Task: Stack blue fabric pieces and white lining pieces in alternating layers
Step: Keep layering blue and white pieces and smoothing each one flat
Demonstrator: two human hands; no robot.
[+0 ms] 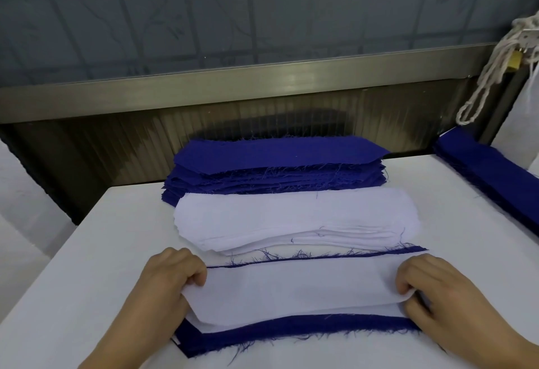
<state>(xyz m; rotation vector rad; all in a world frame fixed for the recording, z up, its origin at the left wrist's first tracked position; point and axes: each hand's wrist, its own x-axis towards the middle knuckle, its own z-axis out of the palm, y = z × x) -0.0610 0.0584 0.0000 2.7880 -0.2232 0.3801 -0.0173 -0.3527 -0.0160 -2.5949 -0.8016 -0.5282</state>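
Setting: white worktable [87, 266] against a ribbed metal panel and patterned wall; a knotted white cord [490, 65] hangs at 2 o'clock.
Supply, blue: pile of blue fabric pieces [277, 164] at 12 o'clock on the table, edges frayed; a second blue bundle [493, 176] lies at 3 o'clock.
Supply, white: pile of white lining pieces [294, 217] just in front of the blue pile, overlapping its near edge.
Working stack: at 6 o'clock, a white lining piece [300, 290] lies on top of a blue piece [291, 330], whose frayed border shows along the far and near edges.
Left hand [172, 284]: fingers curled, pinching the lining's left end.
Right hand [437, 290]: fingers curled, pinching the right end, whose corner is lifted slightly.
Handling: both cloths look thin, light and limp; the lining will likely sag or fold if held at one point, so holding both short ends seems best. Frayed blue threads may snag.
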